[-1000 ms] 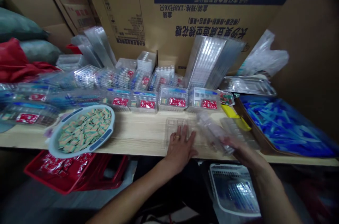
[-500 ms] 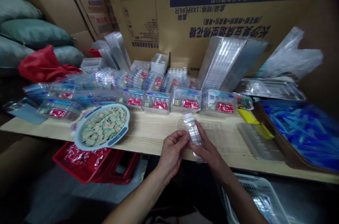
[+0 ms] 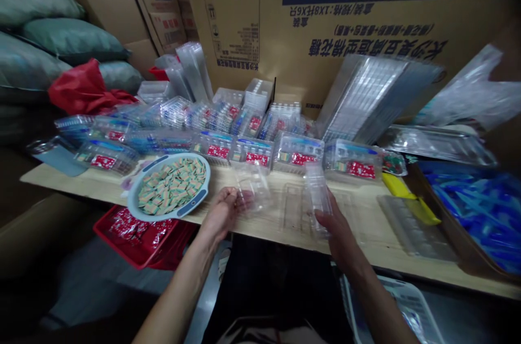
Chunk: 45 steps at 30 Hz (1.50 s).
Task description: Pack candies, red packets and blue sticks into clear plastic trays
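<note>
Hands apart over the table: left hand pinching a clear tray by its near edge, right hand gripping narrow clear plastic
Both pieces look light, springy, slick and easily creased, so best held by the rims; right fingertips partly hidden, layer count unclear, tray outline blurred; farther back, glare muddles the filled boxes

Clear plastic tray in left hand: blurred
White plastic basket: cut by bottom edge
Crumpled clear plastic bag: cut off right
</note>
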Available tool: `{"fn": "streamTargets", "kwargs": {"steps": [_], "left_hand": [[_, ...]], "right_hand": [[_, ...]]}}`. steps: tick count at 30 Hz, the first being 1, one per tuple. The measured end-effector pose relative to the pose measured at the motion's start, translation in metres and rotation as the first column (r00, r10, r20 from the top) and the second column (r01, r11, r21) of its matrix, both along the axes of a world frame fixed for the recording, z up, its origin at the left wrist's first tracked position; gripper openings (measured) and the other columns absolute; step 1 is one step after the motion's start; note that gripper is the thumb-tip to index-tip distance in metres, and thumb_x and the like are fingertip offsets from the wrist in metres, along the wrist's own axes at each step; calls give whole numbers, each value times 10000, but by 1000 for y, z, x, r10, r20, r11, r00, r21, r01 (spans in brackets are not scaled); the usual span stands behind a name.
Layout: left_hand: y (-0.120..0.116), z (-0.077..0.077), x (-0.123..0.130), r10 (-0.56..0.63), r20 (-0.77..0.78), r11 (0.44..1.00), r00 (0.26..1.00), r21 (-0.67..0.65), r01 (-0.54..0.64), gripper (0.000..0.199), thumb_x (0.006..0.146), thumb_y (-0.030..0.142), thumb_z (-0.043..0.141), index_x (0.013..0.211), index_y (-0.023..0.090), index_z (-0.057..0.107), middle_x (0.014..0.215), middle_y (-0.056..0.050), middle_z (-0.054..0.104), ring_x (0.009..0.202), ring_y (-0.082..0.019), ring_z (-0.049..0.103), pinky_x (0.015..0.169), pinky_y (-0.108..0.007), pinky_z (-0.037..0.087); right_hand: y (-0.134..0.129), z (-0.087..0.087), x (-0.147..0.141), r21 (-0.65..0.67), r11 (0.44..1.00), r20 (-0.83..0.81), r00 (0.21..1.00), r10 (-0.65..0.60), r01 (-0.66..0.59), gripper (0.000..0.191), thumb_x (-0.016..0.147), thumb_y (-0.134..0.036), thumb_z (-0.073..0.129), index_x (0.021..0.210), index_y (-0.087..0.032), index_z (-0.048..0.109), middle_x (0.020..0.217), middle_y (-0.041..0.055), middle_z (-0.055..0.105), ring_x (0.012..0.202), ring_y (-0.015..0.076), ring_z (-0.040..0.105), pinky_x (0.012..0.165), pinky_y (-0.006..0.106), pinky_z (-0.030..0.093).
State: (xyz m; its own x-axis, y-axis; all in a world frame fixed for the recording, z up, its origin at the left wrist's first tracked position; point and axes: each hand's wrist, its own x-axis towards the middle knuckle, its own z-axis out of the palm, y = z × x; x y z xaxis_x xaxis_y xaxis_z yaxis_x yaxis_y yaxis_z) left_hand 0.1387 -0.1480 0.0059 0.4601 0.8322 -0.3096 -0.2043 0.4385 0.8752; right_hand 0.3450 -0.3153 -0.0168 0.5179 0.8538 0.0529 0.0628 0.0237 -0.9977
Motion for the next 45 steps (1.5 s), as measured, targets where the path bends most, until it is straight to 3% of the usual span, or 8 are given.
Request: {"fn": "streamTargets", "kwargs": {"steps": [6, 11, 16, 24, 27, 30, 36, 45], "left_hand": [[38, -32, -23, 60, -466, 982, 883, 184, 31, 217, 871, 362, 655, 832, 188, 532, 769, -68, 686, 697, -212, 678, 660, -315, 526], [20, -42, -9, 459, -722, 714, 517, 646, 269, 320, 974, 255, 442, 1228, 124, 585, 1262, -211, 640, 1208, -326, 617, 1041, -500, 479], [-24, -50, 23, 361, -815, 601, 453, 575, 555, 444, 1016, 305, 380, 1379, 111, 545, 1539, -254, 441, 1421, -387, 446, 1127, -590, 407], [-42, -38, 61, 190, -759, 724, 623, 537, 434, 427, 988, 257, 455, 1357, 91, 590, 1584, -264, 386, 1507, -383, 337, 1210, -555, 311], [-48, -22, 55, 158, -535, 758, 830, 604, 245, 339, 948, 278, 555, 1232, 128, 665, 1437, -220, 550, 1403, -350, 466, 1166, -525, 363], [-59, -1, 49, -144, -151, 907, 978, 376, 192, 317, 886, 441, 698, 1032, 159, 710, 1000, -99, 701, 942, -216, 665, 892, -352, 521], [-72, 13, 54, -88, 296, 979, 951, -149, 137, 472, 564, 423, 976, 772, 134, 664, 664, 22, 593, 582, -74, 521, 625, -207, 422], [-62, 32, 32, -5, 247, 1000, 969, 19, 0, 407, 712, 455, 889, 806, 155, 630, 900, -29, 686, 808, -128, 622, 762, -238, 483]], "right_hand": [[-4, -6, 8, -102, 994, 19, 999, 46, -44, 869, 858, -618, 678, 1604, -349, 322, 1692, -25, 242, 1578, 303, 131, 1283, 515, 127], [-4, -1, 3, -122, 990, 53, 995, 84, -77, 857, 884, -598, 661, 1615, -364, 282, 1700, -27, 218, 1578, 287, 138, 1285, 518, 86], [0, 3, 3, -162, 983, 66, 993, 95, -83, 889, 866, -616, 665, 1619, -336, 285, 1695, -8, 235, 1576, 289, 150, 1283, 513, 123], [-11, -2, 22, -203, 979, 136, 990, 45, -17, 889, 862, -636, 647, 1616, -334, 286, 1698, 10, 233, 1572, 307, 156, 1283, 547, 80], [-17, 4, 21, -181, 983, 167, 984, 61, -31, 867, 884, -614, 638, 1619, -331, 276, 1700, 16, 228, 1574, 299, 149, 1283, 547, 93], [-17, 13, 3, -136, 982, 210, 965, 154, -128, 869, 906, -565, 642, 1634, -328, 230, 1709, 23, 193, 1573, 301, 155, 1285, 532, 123], [-6, 19, -35, 7, 969, 168, 955, 243, -248, 845, 932, -533, 617, 1642, -333, 205, 1711, -2, 183, 1578, 303, 133, 1281, 492, 211], [2, 8, -39, 100, 986, -6, 991, 134, -133, 865, 909, -588, 601, 1640, -349, 204, 1685, 4, 267, 1532, 341, 281, 1248, 538, 290]]}}
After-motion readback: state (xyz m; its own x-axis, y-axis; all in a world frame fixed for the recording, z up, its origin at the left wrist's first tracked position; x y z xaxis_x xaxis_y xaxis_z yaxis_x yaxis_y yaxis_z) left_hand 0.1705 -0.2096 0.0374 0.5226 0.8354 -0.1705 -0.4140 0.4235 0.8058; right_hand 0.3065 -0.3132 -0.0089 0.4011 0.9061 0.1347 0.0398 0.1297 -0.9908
